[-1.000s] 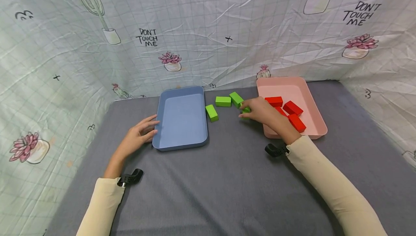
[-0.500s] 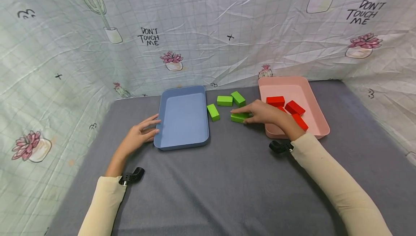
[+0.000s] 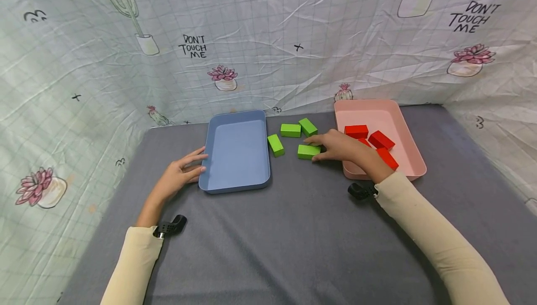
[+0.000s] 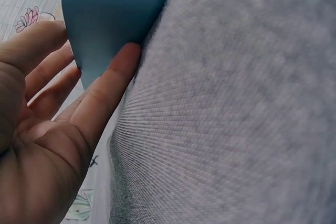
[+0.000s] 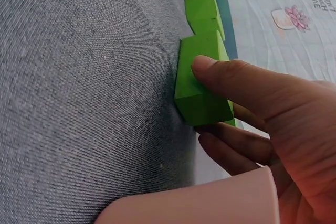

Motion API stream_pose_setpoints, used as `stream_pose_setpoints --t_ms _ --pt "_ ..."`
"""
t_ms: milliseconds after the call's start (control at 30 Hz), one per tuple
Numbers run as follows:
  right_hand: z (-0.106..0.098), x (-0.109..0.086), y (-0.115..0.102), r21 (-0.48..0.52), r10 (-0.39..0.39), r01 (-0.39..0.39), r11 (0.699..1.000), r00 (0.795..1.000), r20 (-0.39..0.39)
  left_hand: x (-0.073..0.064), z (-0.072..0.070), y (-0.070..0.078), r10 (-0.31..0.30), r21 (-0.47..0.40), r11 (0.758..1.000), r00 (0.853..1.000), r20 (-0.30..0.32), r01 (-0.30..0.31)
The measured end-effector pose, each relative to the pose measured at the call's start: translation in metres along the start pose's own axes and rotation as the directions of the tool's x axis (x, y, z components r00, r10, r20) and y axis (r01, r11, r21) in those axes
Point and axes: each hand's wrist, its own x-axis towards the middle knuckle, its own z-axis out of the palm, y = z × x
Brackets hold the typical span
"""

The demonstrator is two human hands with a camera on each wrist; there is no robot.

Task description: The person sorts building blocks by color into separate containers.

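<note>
A bright green rectangular block (image 3: 307, 151) lies on the grey cloth between the two trays. My right hand (image 3: 337, 145) pinches its right end, thumb on the near side and fingers on the far side. The right wrist view shows the thumb flat against that green block (image 5: 197, 72). At the left, my left hand (image 3: 178, 174) rests against the side of a blue tray (image 3: 239, 151) with fingers loosely extended. In the left wrist view a fingertip touches the outer wall of the blue tray (image 4: 113, 19).
Three more green blocks (image 3: 290, 130) lie between the trays, behind and left of the pinched one. Several red blocks (image 3: 381, 140) sit in the pink tray (image 3: 404, 155), under and beside my right forearm. A printed cloth (image 3: 268, 62) hangs behind the table.
The nearest green block has shifted slightly forward and turned to lie sideways under my right hand. The index finger has since drawn back along it. My left hand stays at the blue tray.
</note>
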Motion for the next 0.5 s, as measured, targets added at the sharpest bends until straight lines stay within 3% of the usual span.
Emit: stream_pose_setpoints --t_ms 500 --pt "0.0036 -0.0033 0.0028 0.088 -0.076 0.076 0.993 0.997 0.005 0.0016 -0.0044 -0.0028 -0.029 -0.036 0.999 0.999 0.036 0.031"
